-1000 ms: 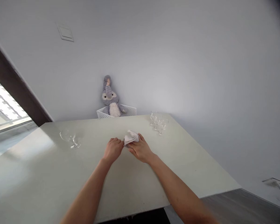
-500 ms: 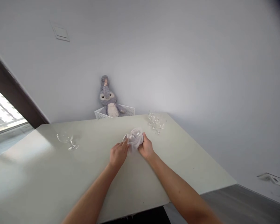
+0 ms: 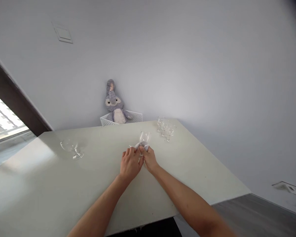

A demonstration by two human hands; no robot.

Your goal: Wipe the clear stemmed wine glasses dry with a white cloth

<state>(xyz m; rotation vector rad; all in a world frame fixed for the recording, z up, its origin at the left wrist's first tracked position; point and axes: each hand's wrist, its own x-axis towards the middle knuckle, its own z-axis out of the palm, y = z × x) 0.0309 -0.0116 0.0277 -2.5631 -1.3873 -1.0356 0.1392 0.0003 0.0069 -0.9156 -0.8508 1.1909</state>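
Both hands meet over the middle of the desk (image 3: 192, 168), right in front of the person I'm watching. The right hand (image 3: 150, 159) is clamped on a clear stemmed glass (image 3: 144, 136) through a white cloth (image 3: 144, 144), thumb on the near side; bowl up and showing above the cloth, lower part mostly hidden by fingers. The left hand (image 3: 130, 163) presses in from the other side, fingers bent against cloth and glass — whether they actually pinch, I cannot tell from here. Hands touching or nearly so. Another stemmed glass (image 3: 69, 145) lies tipped on its side or stands tilted in view, can't say which, on the person's left, well apart. A cluster of small clear glasses (image 3: 165, 129) sits near the far right corner — exact count unclear. Past the far edge, a grey plush toy (image 3: 119, 116) sits in a white perforated basket (image 3: 136, 117) against the wall (image 3: 199, 65).
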